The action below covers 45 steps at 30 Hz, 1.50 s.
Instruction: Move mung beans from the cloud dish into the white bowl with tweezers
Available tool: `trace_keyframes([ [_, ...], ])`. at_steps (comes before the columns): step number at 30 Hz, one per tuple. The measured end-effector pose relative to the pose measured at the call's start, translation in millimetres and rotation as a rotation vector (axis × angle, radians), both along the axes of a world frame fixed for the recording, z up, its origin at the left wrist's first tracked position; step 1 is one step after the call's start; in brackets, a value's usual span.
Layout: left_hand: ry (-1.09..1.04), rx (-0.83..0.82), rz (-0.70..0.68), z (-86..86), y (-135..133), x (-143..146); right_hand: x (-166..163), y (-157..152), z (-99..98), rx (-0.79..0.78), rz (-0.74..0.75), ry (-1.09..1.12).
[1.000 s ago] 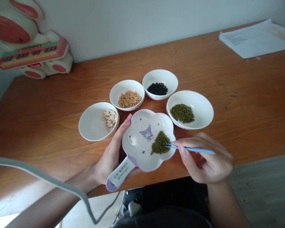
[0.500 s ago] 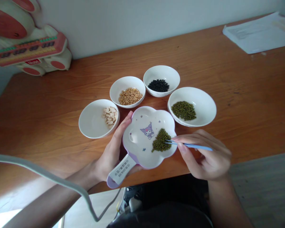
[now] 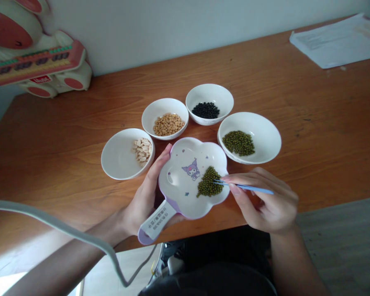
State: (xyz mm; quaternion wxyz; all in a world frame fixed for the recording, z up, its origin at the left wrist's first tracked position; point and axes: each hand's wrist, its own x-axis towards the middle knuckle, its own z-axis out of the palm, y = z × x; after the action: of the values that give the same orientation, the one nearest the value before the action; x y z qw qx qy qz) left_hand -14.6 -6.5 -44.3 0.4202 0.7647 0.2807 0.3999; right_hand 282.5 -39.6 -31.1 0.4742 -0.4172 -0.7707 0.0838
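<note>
My left hand [image 3: 143, 199] is wrapped round the edge and handle of a flower-shaped white and lilac dish [image 3: 180, 174] with a cartoon print. A small heap of green mung beans [image 3: 208, 185] lies in the dish's right side. My right hand [image 3: 265, 201] pinches blue tweezers [image 3: 245, 187], whose tips rest in the bean heap. Around the dish stand white bowls: one with pale seeds [image 3: 117, 158], one with yellow soybeans [image 3: 165, 111], one with black beans [image 3: 209, 96], one with green mung beans [image 3: 259, 135].
The wooden table [image 3: 311, 123] runs to a front edge just below my hands. A red and white rabbit toy [image 3: 37, 65] stands at the back left by the wall. Papers [image 3: 336, 39] lie at the back right. A grey cable [image 3: 64, 234] crosses my left forearm.
The tweezer tips have crept slightly left and deeper into the bean heap. The view has shifted a little; my left hand and the dish have stayed put.
</note>
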Motion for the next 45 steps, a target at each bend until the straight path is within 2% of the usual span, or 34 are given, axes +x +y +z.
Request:
trace_keyframes([
  [23,0.003,-0.021,0.016,2.2,-1.6,1.5,1.3,-0.2,-0.1,-0.009,-0.019,0.007],
  [45,-0.019,0.024,0.011,2.8,-2.5,3.2,0.1,-0.8,2.9,0.007,-0.025,0.003],
])
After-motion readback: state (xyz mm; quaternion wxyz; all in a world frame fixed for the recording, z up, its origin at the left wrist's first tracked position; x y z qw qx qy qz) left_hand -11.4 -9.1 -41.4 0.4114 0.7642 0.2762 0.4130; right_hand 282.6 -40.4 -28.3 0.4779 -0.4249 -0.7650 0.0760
